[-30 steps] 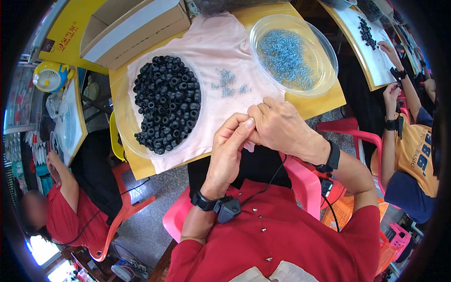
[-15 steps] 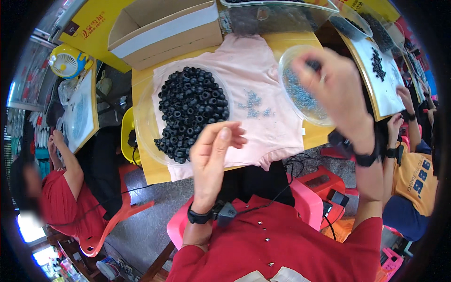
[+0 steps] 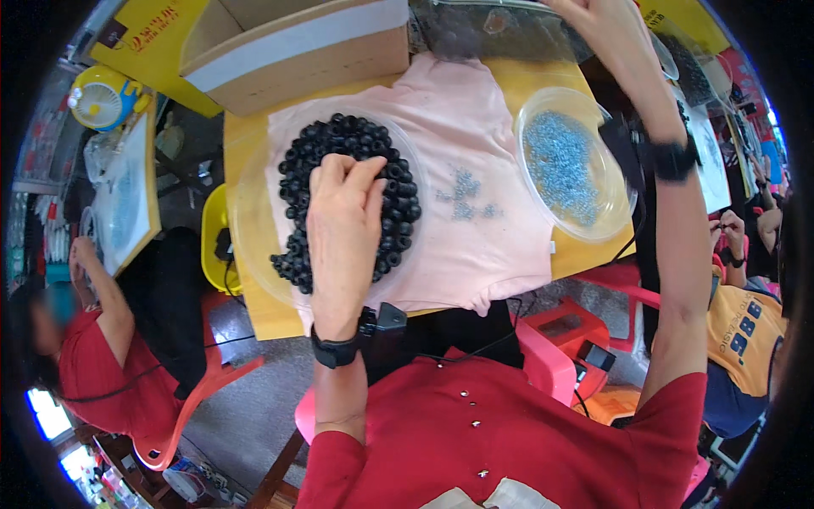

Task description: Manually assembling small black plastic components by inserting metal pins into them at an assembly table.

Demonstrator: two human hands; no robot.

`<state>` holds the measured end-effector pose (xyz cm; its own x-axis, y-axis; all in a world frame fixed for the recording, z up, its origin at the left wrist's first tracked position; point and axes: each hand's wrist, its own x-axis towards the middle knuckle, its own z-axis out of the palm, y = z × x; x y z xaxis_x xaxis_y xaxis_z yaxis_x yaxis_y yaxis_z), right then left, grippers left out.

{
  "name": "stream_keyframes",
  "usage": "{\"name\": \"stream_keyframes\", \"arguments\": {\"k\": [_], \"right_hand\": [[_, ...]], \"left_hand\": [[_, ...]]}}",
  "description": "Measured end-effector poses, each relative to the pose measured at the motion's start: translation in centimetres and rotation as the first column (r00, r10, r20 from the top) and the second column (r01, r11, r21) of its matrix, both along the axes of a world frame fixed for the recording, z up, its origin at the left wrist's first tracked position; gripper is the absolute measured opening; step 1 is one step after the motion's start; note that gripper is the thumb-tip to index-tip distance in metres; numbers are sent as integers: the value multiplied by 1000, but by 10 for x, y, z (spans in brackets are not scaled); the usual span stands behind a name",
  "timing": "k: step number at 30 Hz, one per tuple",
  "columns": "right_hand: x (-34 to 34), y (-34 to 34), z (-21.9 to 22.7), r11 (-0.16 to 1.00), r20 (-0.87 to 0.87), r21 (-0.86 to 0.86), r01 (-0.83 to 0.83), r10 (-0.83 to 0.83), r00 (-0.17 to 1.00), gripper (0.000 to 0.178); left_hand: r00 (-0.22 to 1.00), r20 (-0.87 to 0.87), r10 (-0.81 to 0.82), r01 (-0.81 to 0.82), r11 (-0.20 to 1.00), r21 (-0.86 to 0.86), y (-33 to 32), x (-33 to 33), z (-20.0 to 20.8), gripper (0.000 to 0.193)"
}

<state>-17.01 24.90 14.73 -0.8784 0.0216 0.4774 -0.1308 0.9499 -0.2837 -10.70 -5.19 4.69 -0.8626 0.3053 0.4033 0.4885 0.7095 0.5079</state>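
Note:
My left hand (image 3: 346, 233) is over a pile of black hollow ring-shaped pieces (image 3: 397, 242), fingers bent down and drawn together among them. Its fingertips are partly hidden, so what they pinch cannot be made out. The pieces lie heaped on a round clear tray (image 3: 259, 242). My right hand (image 3: 606, 19) reaches to the top edge beside a large clear bin (image 3: 500, 34); its fingers are mostly cut off by the frame. Below that arm's left side, a round clear tub (image 3: 606, 216) holds many tiny blue-grey pieces (image 3: 560, 161).
A pink shirt-shaped cloth (image 3: 483, 254) covers much of the yellow table (image 3: 240, 288), with a few blue-grey pieces (image 3: 464, 191) scattered on it. An open cardboard box (image 3: 305, 64) stands at the back. People sit at tables on both sides.
My left hand has gone from the tray's near right edge onto the black pile. My right hand has left the blue-grey pieces' tub, moving up and away to the top edge.

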Motion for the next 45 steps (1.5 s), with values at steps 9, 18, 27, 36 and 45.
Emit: {"name": "stream_keyframes", "arguments": {"k": [9, 18, 27, 36, 45], "right_hand": [[155, -55, -84, 984, 343, -153, -94, 142, 929, 14], [164, -76, -124, 998, 298, -43, 37, -23, 954, 14], [179, -75, -112, 934, 167, -353, -60, 126, 978, 10], [203, -84, -71, 802, 1, -557, -215, 260, 966, 13], [206, -88, -69, 725, -22, -642, -247, 305, 952, 17]], "left_hand": [[986, 166, 25, -38, 996, 77, 2, 1, 1, 16], [950, 312, -27, -124, 881, 456, 0, 37, 14, 16], [689, 347, -636, -209, 285, 936, 23, 92, -12, 26], [592, 378, -711, -286, 253, 924, 36, 105, -16, 30], [574, 289, -766, -303, 130, 944, 37, 108, -18, 31]]}}
